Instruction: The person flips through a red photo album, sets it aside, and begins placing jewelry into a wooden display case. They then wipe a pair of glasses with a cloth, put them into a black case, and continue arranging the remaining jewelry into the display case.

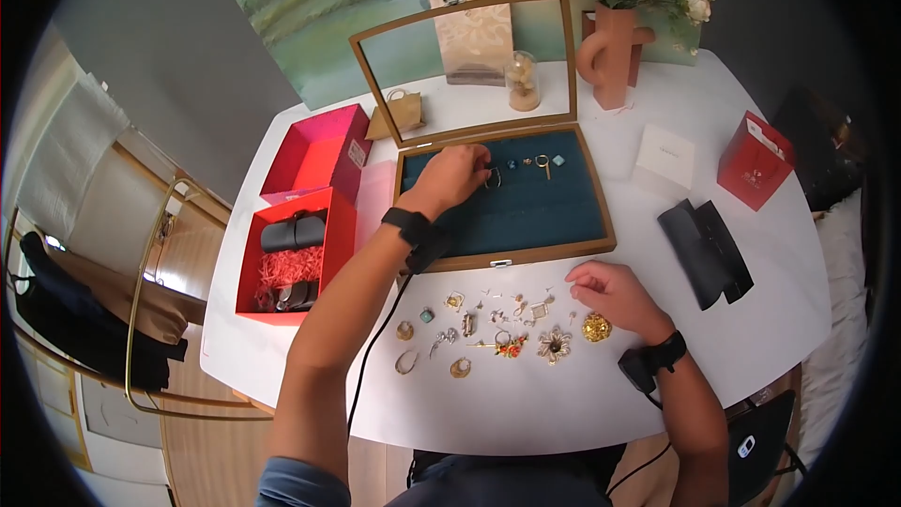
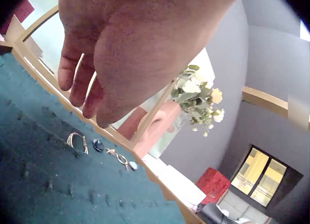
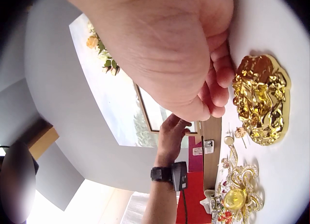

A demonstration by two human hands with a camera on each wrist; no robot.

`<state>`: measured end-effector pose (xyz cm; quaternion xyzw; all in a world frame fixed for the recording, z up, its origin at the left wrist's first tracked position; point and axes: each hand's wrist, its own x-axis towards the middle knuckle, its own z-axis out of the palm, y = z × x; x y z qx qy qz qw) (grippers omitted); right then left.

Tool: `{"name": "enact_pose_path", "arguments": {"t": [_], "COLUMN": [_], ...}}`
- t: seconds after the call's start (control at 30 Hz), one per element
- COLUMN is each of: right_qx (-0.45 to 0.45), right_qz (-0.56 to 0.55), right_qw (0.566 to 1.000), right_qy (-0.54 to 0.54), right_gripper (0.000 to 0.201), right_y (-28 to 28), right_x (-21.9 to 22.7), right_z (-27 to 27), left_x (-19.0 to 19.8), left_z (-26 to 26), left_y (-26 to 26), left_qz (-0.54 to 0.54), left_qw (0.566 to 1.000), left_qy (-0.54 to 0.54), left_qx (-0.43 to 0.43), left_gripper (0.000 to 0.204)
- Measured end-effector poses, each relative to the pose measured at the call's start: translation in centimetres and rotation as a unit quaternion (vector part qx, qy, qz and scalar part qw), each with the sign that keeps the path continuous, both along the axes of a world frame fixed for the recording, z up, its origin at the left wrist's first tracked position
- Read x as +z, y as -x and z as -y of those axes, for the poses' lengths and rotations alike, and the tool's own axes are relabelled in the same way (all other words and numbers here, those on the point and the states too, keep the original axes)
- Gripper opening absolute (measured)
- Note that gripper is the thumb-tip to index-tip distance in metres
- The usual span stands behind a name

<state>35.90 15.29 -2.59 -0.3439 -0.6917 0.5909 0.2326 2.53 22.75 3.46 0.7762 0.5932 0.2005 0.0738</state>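
My left hand (image 1: 455, 176) is over the left part of a wood-framed jewelry box (image 1: 601, 216), its lid raised. Fingertips come close to a hoop earring (image 2: 77, 142) standing in the dark teal lining; the thumb is hidden in the left wrist view. Right of the hoop runs a row with a dark blue stone piece (image 2: 98, 145), a small gold piece (image 1: 526, 161), a ring (image 1: 542, 161) and a pale blue square piece (image 1: 558, 161). Loosely bent, my right hand (image 1: 615, 293) rests on the white table beside a shiny gold ornament (image 3: 261, 100), holding nothing.
Loose jewelry, including a flower brooch (image 1: 554, 345) and a bangle (image 1: 406, 361), lies before the box. Red boxes (image 1: 340, 225) stand left. A white box (image 1: 664, 158), black case (image 1: 704, 253) and red bag (image 1: 754, 161) sit right; a flower vase (image 1: 615, 56) stands behind.
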Motion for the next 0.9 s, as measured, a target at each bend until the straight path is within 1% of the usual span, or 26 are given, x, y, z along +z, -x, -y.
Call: {"name": "enact_pose_path", "arguments": {"t": [0.03,0.07,0.1,0.17,0.3,0.37,0.4,0.47,0.5,0.57,0.63,0.73,0.77,0.83,0.9], "right_qx": [0.004,0.008,0.004,0.012,0.009,0.013,0.015,0.006,0.013,0.002,0.004,-0.013,-0.007,-0.018,-0.016], "right_qz": [-0.006,-0.005,-0.008,0.000,-0.015,-0.012,-0.012,-0.013,-0.016,-0.002,-0.002,0.008,0.007,0.031,0.028], "right_qw": [1.000,1.000,1.000,1.000,1.000,1.000,1.000,1.000,1.000,1.000,1.000,0.999,1.000,0.999,0.999], "right_qy": [0.003,0.003,0.003,-0.005,0.000,-0.020,-0.018,-0.023,-0.019,-0.021,-0.014,-0.028,-0.027,-0.037,-0.027], "right_gripper": [0.015,0.016,0.016,0.016,0.016,0.016,0.016,0.016,0.016,0.015,0.015,0.014,0.014,0.014,0.014], "right_y": [0.0,0.0,-0.1,-0.1,-0.2,-0.2,-0.2,-0.2,-0.1,-0.1,0.1,0.1,0.2,0.3,0.4], "right_x": [0.0,0.0,0.1,0.3,0.1,-0.1,-0.1,-0.4,-0.5,-0.1,0.2,-0.1,-0.1,0.2,0.3], "right_z": [0.0,-0.1,-0.1,-0.1,-0.1,-0.2,-0.1,-0.2,-0.2,-0.1,0.0,0.0,0.0,0.1,0.2], "left_x": [-0.5,-0.7,-1.1,-1.8,-1.8,-1.5,-0.6,1.5,2.2,3.0,3.2,2.1,1.5,0.4,-0.9], "left_z": [-1.1,-1.9,-2.5,-3.4,-4.0,-3.8,-3.0,-0.8,0.8,5.3,9.8,15.5,16.8,18.8,19.7], "left_y": [-0.1,-0.7,-1.0,-1.2,-0.8,0.0,-0.2,-0.4,-0.6,-1.0,-1.4,-0.5,0.0,1.1,2.2], "left_qz": [-0.006,-0.021,-0.024,-0.087,-0.092,-0.058,-0.058,-0.014,-0.017,0.024,-0.013,-0.040,-0.041,-0.067,-0.078], "left_qw": [0.999,0.995,0.995,0.990,0.989,0.993,0.992,0.997,0.996,1.000,0.999,0.997,0.997,0.993,0.991], "left_qy": [0.035,0.082,0.081,0.091,0.080,0.033,0.035,0.034,0.038,0.006,0.036,0.062,0.063,0.069,0.053], "left_qx": [0.017,0.059,0.055,0.070,0.087,0.100,0.102,0.067,0.074,-0.016,0.005,0.014,0.019,0.074,0.096], "left_gripper": [0.024,0.024,0.024,0.023,0.020,0.019,0.019,0.016,0.016,0.014,0.011,0.008,0.008,0.007,0.007]}}
